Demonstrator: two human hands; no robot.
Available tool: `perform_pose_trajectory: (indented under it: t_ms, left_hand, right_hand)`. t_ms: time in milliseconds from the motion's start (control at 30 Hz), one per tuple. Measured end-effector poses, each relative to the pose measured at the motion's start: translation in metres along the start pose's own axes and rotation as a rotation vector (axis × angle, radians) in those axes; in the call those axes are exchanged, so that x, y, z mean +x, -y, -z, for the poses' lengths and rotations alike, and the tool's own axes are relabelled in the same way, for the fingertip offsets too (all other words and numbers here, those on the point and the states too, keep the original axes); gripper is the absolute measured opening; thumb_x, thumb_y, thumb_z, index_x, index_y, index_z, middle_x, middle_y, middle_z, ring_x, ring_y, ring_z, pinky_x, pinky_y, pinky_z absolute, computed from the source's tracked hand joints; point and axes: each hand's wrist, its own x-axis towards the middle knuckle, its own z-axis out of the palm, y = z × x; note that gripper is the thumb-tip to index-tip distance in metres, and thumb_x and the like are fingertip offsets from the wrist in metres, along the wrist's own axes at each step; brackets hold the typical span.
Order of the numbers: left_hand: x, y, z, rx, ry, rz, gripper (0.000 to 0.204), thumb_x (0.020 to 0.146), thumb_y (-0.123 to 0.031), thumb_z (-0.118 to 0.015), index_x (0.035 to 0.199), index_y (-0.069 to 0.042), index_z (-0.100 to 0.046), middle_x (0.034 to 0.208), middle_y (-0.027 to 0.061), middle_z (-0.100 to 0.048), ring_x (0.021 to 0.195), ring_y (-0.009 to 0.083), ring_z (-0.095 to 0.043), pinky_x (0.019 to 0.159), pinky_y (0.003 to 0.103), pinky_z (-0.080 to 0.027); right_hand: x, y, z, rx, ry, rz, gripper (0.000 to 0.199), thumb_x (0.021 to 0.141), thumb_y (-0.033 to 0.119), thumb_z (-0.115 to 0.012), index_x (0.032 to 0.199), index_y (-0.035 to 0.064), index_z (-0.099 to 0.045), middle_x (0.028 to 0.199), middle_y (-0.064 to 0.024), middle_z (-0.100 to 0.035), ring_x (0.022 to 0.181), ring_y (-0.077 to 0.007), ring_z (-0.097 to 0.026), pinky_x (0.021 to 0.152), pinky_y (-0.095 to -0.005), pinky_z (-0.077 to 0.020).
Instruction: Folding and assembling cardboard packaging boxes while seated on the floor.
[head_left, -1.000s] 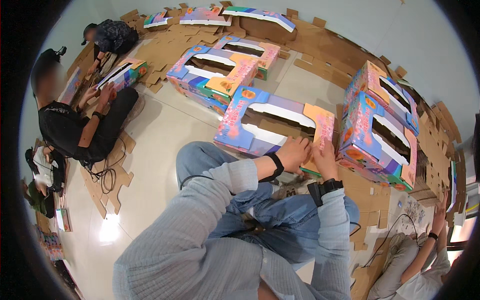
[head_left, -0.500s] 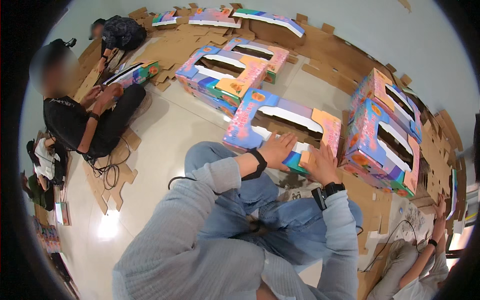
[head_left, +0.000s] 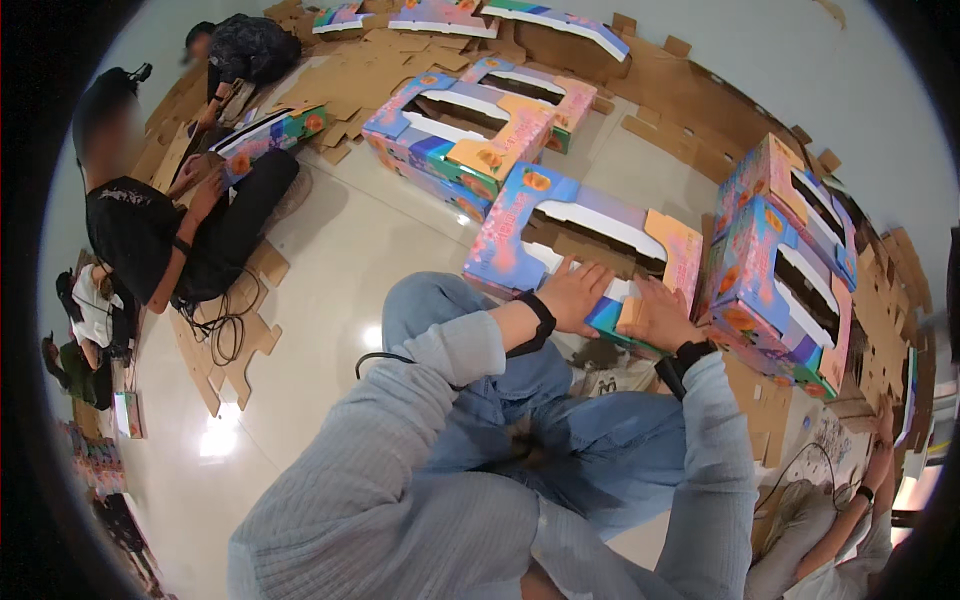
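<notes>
A colourful printed cardboard carton [head_left: 520,205] with a long oval opening in its top stands in front of my crossed legs. My left hand [head_left: 578,297] lies on the near top flap, its fingers stretched toward the opening. Just right of it, my right hand [head_left: 657,312] presses on the same flap by an orange-printed part, fingers extended over the edge of the opening. Both hands are open and touch the carton without wrapping around it. The undersides of my fingers are hidden.
Two similar cartons [head_left: 775,290] stand close on the right, and several more [head_left: 470,130] at the far left of mine. Flat brown cardboard [head_left: 375,75] covers the floor behind. A person [head_left: 140,230] sits on the left; another person's arm [head_left: 872,480] shows at lower right.
The whole view has shifted, so the cartons appear a little higher and farther right. My right wrist has moved forward and turned slightly. Both hands stay on the carton's near flap.
</notes>
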Motion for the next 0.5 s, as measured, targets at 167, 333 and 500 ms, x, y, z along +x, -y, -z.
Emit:
perform_pose_trajectory:
  t_ms: [167,333,500]
  left_hand:
    - [0.0013,0.0003,-0.0005,-0.020,0.034,-0.013,0.108,0.071,-0.060,-0.071,0.146,0.003,-0.026,0.145,0.0214,-0.036,0.138,0.0327,-0.031,0.110,0.057,-0.023]
    - [0.0014,0.0001,0.0009,-0.003,0.038,-0.018,0.109,0.071,-0.062,-0.070,0.146,0.004,-0.026,0.145,0.0209,-0.036,0.139,0.0322,-0.030,0.110,0.057,-0.022]
    - [0.0018,-0.0004,-0.0020,0.019,0.057,0.003,0.110,0.071,-0.063,-0.070,0.146,0.004,-0.025,0.145,0.0209,-0.036,0.140,0.0321,-0.029,0.111,0.057,-0.021]
  right_hand:
    - [0.0043,-0.0005,0.0013,0.016,-0.029,0.058,0.099,0.065,0.061,-0.077,0.138,0.0050,-0.040,0.132,-0.0183,-0.049,0.129,-0.0352,-0.042,0.110,-0.0608,-0.0196]
    - [0.0019,0.0029,-0.0012,-0.091,-0.156,0.066,0.096,0.059,0.061,-0.079,0.130,0.0049,-0.048,0.120,-0.0132,-0.055,0.121,-0.0304,-0.048,0.103,-0.0513,-0.0298]
    - [-0.0012,0.0085,-0.0034,-0.088,-0.099,-0.002,0.101,0.063,0.063,-0.076,0.137,0.0043,-0.043,0.128,-0.0138,-0.053,0.127,-0.0295,-0.045,0.108,-0.0530,-0.0251]
